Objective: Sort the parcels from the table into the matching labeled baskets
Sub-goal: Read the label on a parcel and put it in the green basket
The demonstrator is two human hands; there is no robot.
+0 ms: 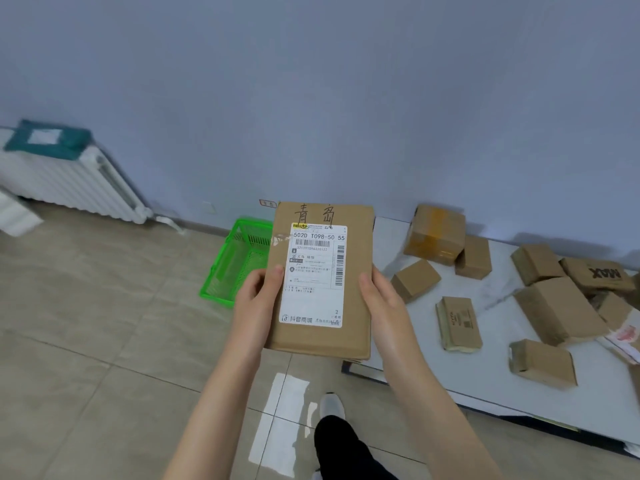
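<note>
Both hands, left (258, 299) and right (382, 303), grip a labelled cardboard parcel (320, 278) by its side edges, held up above the floor before the green basket (221, 275); a misread handwritten destination risks the wrong basket; more parcels (540, 303) wait on the table (491, 386).

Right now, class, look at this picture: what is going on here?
A person grips a flat cardboard parcel by its sides, left hand and right hand, label facing up. A green basket sits on the floor beyond it. On the table to the right lie other parcels.
</note>
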